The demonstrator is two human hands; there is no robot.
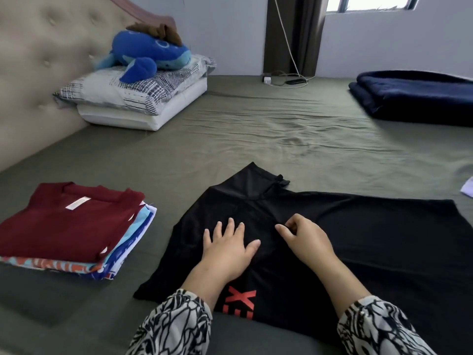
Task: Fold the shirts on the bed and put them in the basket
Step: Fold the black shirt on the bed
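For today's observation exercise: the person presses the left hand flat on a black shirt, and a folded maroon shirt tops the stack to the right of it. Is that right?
Not quite. The head view shows the left hand flat on the black shirt, but the stack topped by the maroon shirt lies to its left, not its right.

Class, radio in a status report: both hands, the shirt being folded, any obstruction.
Left hand flat on black shirt; right hand pinching its cloth. Shirt partly folded on bed. Folded stack alongside, nothing obstructing. Basket not in view.

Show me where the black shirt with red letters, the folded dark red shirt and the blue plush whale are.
black shirt with red letters (358,226): head view, plain right half.
folded dark red shirt (64,224): head view, middle.
blue plush whale (151,51): head view, body.
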